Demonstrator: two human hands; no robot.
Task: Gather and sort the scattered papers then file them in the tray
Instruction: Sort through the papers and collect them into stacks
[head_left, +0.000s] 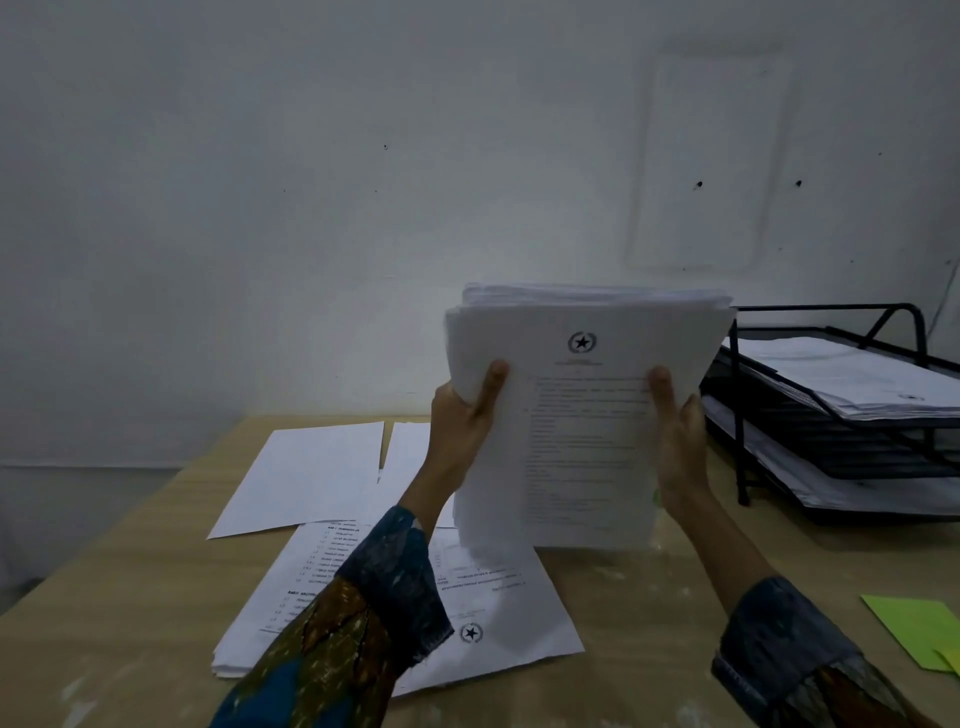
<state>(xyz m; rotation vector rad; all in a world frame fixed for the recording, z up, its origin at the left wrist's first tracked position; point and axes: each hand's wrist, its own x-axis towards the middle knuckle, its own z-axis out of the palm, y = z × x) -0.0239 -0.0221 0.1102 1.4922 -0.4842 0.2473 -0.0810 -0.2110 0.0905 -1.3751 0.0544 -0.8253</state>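
A single wide-angle, head-mounted view looks forward and slightly downward across the wooden table toward the pale wall, which fills the upper half of the frame. The left hand and right hand sit close to the lens at centre, gripping the paper stack upright. The wire tray stands at the right edge, partly cropped.

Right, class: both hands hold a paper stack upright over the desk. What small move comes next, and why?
Probably tap the stack on the desk to square it: the left hand and right hand grip its sides, and its top edges look staggered. Squared, it should slip more easily into the tray at right.
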